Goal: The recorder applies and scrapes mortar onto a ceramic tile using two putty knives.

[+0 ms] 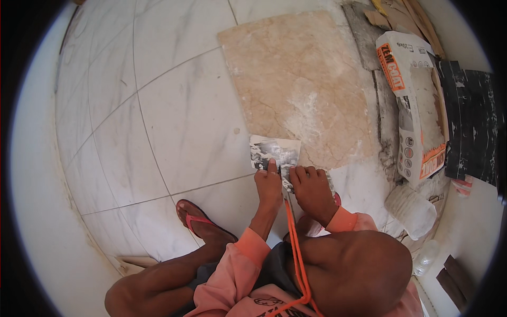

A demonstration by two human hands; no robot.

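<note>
Left hand (268, 185): grip closed down onto the small grey-and-white patterned tile piece (274, 152), fingers folded, one fingertip pressing the piece's near edge. Right hand (312, 186): fingers curled over, knuckles up, pressing on the same piece at its near right corner; whether it clasps anything beneath cannot be told. The two hands sit side by side, just touching.

The tile piece lies flat on the floor, directly ahead of the hands. Its far right corner overlaps or meets the near corner of a large beige marbled tile (296, 84), which lies loose on the floor, turned at an angle to the laid grid and dusted white near its middle.

An orange cord (296, 248) runs from between the hands back toward the person's chest. Both forearms wear salmon-pink sleeves (248, 248). The person squats; the left foot in a red-strapped flip-flop (203, 222) rests on the floor, left of the hands.

The floor (174, 116) is white veined tile with narrow grey joints.

To the right: an opened white-and-orange sack (417, 100) lying lengthwise, a strip of bare grey mortar bed (383, 111) beside it, dark black-and-white slabs (472, 127) at the far right, and a translucent plastic container (412, 211) near the sack's lower end. Cardboard scraps (401, 13) lie at the top right.
</note>
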